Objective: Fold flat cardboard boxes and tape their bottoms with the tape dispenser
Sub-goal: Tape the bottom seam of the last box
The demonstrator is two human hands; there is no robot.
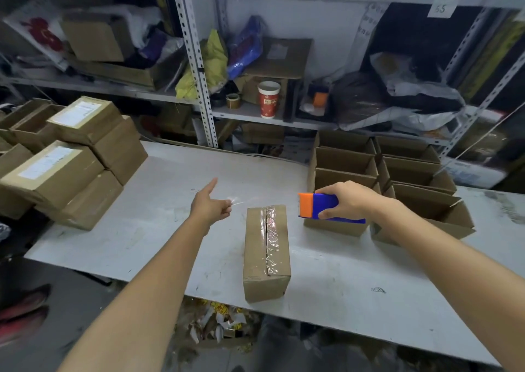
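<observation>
— Scuffed grey tabletop (pixel 136 229), metal shelves (pixel 196 59) behind. And the hands?
— Well apart. The right hand (pixel 349 201) wraps round the blue-and-orange plastic tape dispenser (pixel 326 208). The left hand (pixel 211 205) points its forefinger, the other fingers curled, pinching a shiny strip of clear tape (pixel 235 201).
— The box?
— The brown cardboard box (pixel 255 258) lies between them, its seam under wrinkled tape.

White worktable (pixel 142 229), grey perforated metal shelving (pixel 196 59) behind — cluttered, pale wall (pixel 312 28), dark grey floor (pixel 93 295)
</observation>
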